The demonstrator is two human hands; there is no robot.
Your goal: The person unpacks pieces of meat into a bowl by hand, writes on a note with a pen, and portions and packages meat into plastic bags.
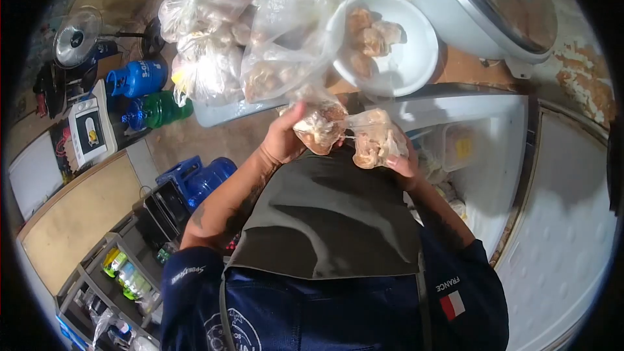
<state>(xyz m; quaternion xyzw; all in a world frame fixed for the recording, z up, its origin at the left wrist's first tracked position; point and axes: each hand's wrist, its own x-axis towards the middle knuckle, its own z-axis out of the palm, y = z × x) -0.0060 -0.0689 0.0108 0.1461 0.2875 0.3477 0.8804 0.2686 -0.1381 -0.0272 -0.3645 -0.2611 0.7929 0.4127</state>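
Note:
My left hand is closed around a clear plastic bag of brown and pale pieces, perhaps meat. In my right hand is a second clear bag of similar pieces, gripped from its right side. Thin plastic stretches between the two bags, in front of my dark apron. Just beyond them stands a white bowl with several brownish wrapped portions in it. Left of the bowl, a large clear bag lies on the table, with some brown pieces showing through it.
More filled plastic bags crowd the table. A large white container with a shiny lid stands at the back right. An open chest freezer is close on my right. Gas cylinders, a water jug and grey crates are on the left.

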